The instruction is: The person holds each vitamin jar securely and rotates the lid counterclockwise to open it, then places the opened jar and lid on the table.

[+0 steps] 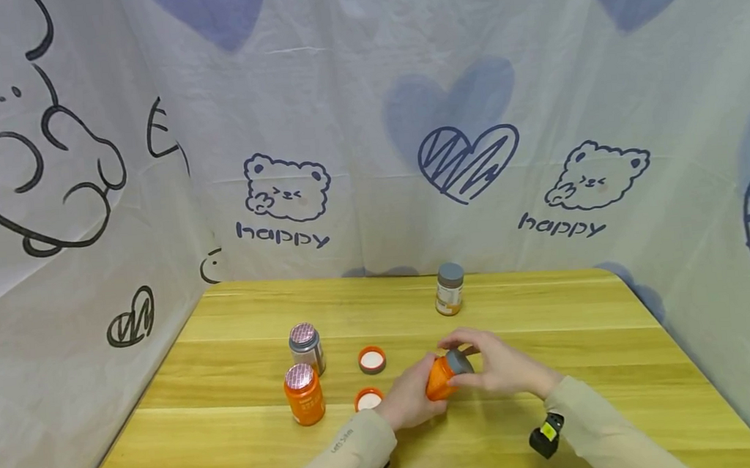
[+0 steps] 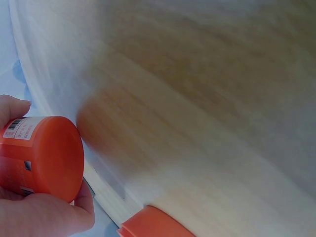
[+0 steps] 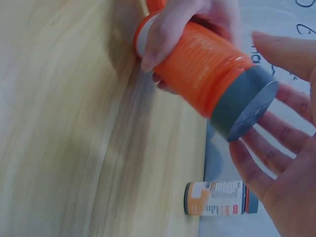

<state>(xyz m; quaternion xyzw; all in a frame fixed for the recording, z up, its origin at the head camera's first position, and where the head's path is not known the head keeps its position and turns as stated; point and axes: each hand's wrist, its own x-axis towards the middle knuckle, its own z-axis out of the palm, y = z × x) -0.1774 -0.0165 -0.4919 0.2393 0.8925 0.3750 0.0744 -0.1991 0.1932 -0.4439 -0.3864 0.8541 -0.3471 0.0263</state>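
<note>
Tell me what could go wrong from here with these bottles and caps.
The tilted orange bottle could slip from the left hand if the right hand twists its gray cap. A loose orange-rimmed cap lies right by the left hand and might get knocked. The foil-sealed orange bottle and foil-sealed gray bottle stand close together, so bumping one could topple the other.
</note>
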